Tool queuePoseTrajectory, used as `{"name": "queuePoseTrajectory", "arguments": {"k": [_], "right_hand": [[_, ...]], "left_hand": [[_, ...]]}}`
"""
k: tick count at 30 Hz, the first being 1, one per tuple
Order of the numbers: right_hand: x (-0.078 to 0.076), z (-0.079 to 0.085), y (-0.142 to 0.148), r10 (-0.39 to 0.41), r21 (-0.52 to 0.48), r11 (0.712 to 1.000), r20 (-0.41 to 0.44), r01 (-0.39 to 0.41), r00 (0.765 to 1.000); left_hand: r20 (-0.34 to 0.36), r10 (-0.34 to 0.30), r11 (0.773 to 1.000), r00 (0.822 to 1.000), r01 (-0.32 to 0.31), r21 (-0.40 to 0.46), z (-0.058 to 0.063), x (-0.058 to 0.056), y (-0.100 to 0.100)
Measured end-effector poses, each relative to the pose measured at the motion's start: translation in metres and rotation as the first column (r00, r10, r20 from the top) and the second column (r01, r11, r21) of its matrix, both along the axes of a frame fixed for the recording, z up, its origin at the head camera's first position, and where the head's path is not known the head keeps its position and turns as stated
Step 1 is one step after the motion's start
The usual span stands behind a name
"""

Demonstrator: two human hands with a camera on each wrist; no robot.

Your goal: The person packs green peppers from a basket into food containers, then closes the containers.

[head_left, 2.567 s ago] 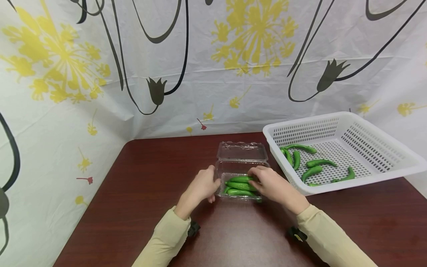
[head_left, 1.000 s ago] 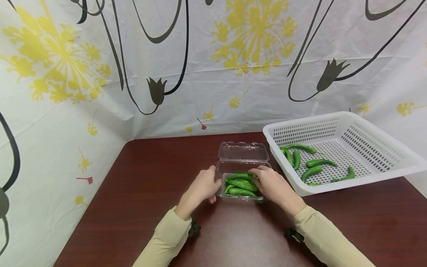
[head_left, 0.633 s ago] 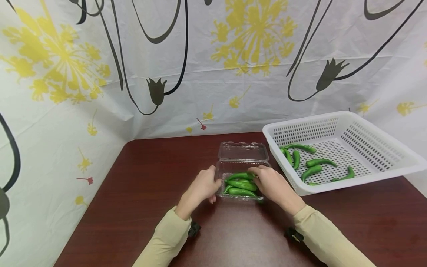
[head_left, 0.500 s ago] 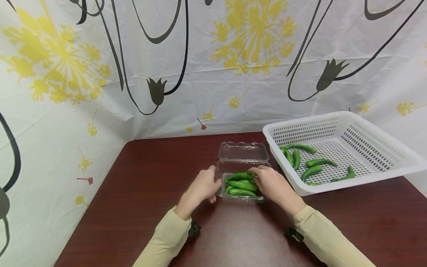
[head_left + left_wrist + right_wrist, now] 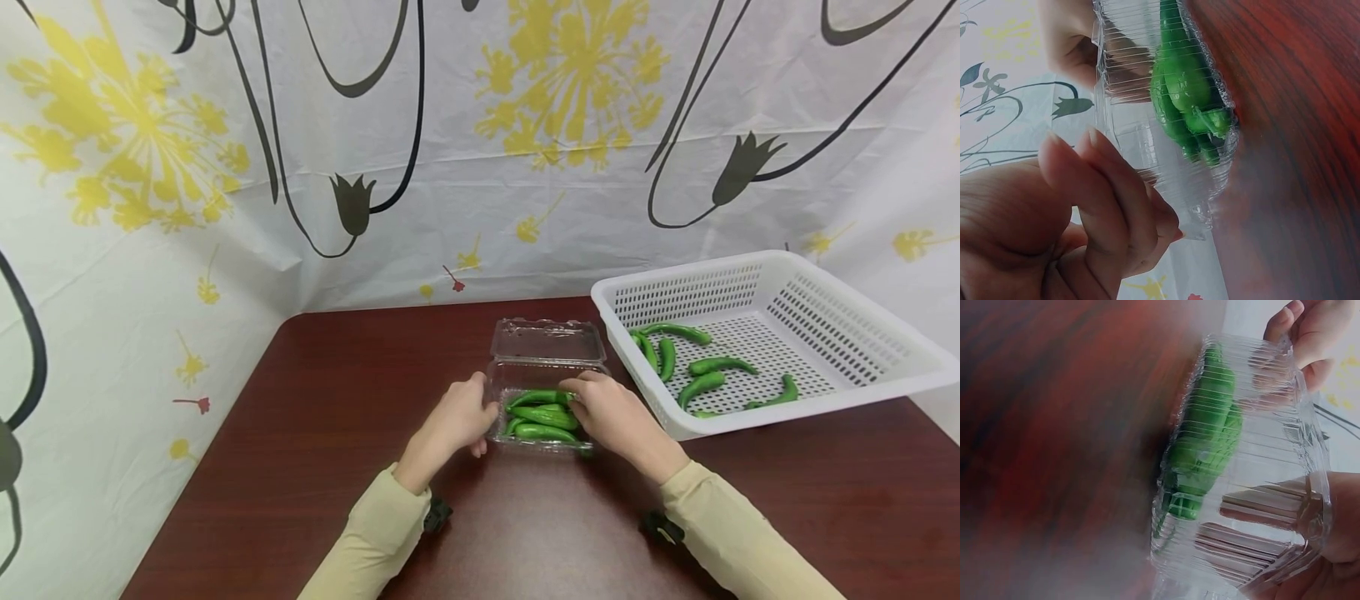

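Note:
A clear hinged plastic clamshell (image 5: 546, 372) stands on the table with its lid laid back. Several green chili peppers (image 5: 542, 433) lie crosswise in its base; both wrist views show them bunched low behind the ribbed plastic (image 5: 1179, 94). My left hand (image 5: 453, 412) holds the clamshell's left side, thumb by the rim and fingers curled in the left wrist view (image 5: 1097, 212). Over the right end, my right hand (image 5: 617, 421) reaches in with bent fingers and pinches the right end of the rearmost chili pepper (image 5: 536, 397). Part of that grip is hidden behind the hand.
A white slotted plastic basket (image 5: 847, 312) stands to the right of the clamshell, with several more chili peppers (image 5: 720, 367) on its floor. A dark red-brown table (image 5: 360, 375) carries everything. A patterned white sheet (image 5: 465, 150) hangs at the back and left.
Compared with the oldest frame, the peppers in the clamshell have shifted, and the right hand sits slightly further left. Over the last second the rear pepper has moved slightly; the left hand stays put.

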State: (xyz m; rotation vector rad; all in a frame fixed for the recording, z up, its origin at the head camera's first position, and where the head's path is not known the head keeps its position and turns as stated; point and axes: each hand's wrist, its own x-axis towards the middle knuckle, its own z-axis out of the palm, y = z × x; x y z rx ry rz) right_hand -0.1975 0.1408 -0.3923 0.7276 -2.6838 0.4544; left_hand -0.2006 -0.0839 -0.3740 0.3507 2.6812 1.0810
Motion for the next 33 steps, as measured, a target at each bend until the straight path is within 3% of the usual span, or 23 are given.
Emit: {"name": "queuePoseTrajectory", "arguments": {"k": [6,25,33], "right_hand": [[0.0,0.006,0.002,-0.017,-0.031,0.999,0.002,0.017,1.0],[-0.004,0.027,0.013,0.003,-0.092,0.996,-0.132,-0.015,0.991],[-0.001,0.036,0.02,-0.03,-0.109,0.994,-0.105,0.018,0.994]], "left_hand": [[0.008,0.011,1.0,1.0,-0.011,0.007,0.0,-0.001,0.001],[0.04,0.026,0.998,0.999,-0.028,0.048,0.0,-0.001,0.002],[0.05,0.026,0.999,0.998,-0.028,0.04,-0.001,0.0,0.002]]}}
